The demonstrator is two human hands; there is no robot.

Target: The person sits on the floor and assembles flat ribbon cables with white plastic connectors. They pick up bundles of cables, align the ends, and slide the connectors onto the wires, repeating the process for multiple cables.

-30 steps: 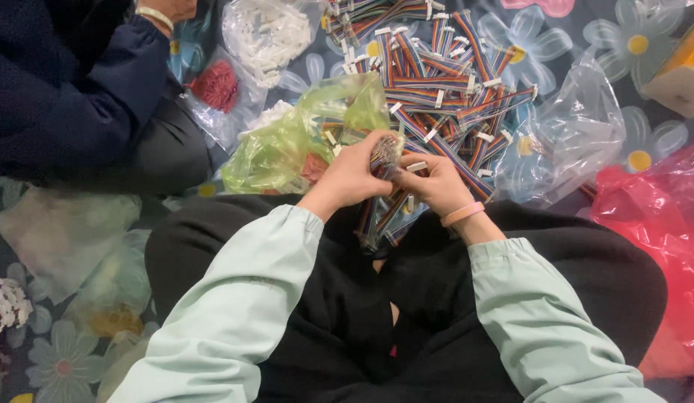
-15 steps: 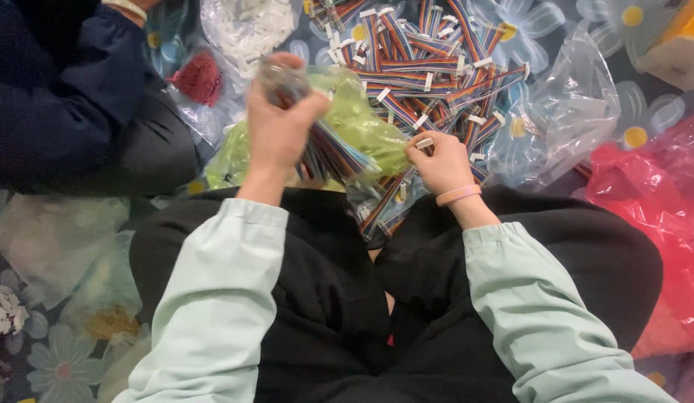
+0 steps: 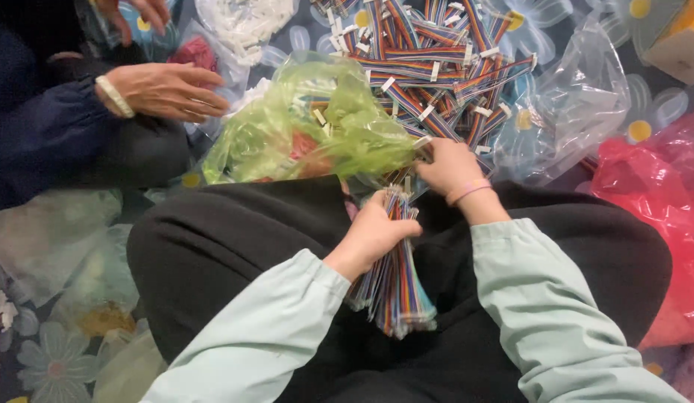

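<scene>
My left hand [image 3: 373, 235] grips a thick bundle of rainbow ribbon cables [image 3: 395, 287] that hangs down over my lap between my black-trousered legs. My right hand [image 3: 447, 166], with a pink band on the wrist, reaches forward and pinches the end of a cable at the near edge of a big pile of rainbow ribbon cables [image 3: 436, 60] with white connectors. A green plastic bag [image 3: 317, 130] holding more cables lies just left of my right hand.
Another person in a dark blue sleeve sits at the left, a hand [image 3: 164, 89] resting near a clear bag of white parts [image 3: 246, 22]. Clear plastic bags [image 3: 578, 97] lie right of the pile, a red bag [image 3: 652, 194] at far right, a flowered sheet underneath.
My left hand, raised high with a cable bundle half a second ago, has come down to my lap with the bundle. My right hand has stretched forward to the pile's edge.
</scene>
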